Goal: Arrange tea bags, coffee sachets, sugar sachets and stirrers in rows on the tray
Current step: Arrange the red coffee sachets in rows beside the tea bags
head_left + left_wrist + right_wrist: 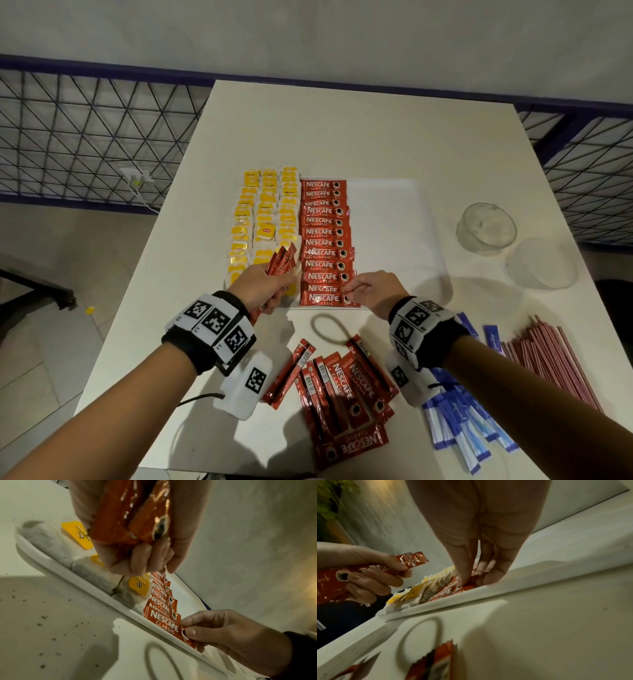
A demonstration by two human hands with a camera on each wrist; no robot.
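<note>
A white tray (394,212) holds rows of yellow-tagged tea bags (263,219) at its left and a column of red coffee sachets (323,240) beside them. My left hand (263,287) grips a bunch of red coffee sachets (281,262) above the tray's near left. My right hand (368,289) pinches the right end of the nearest sachet (323,298) in the column, at the tray's front rim (120,608). In the right wrist view its fingertips (462,582) press on that sachet (467,587).
Loose red coffee sachets (342,394) lie on the table in front of the tray, with a rubber band (329,327). Blue sugar sachets (462,421) and red stirrers (551,359) lie at the right. Two clear glass bowls (486,228) stand at the far right.
</note>
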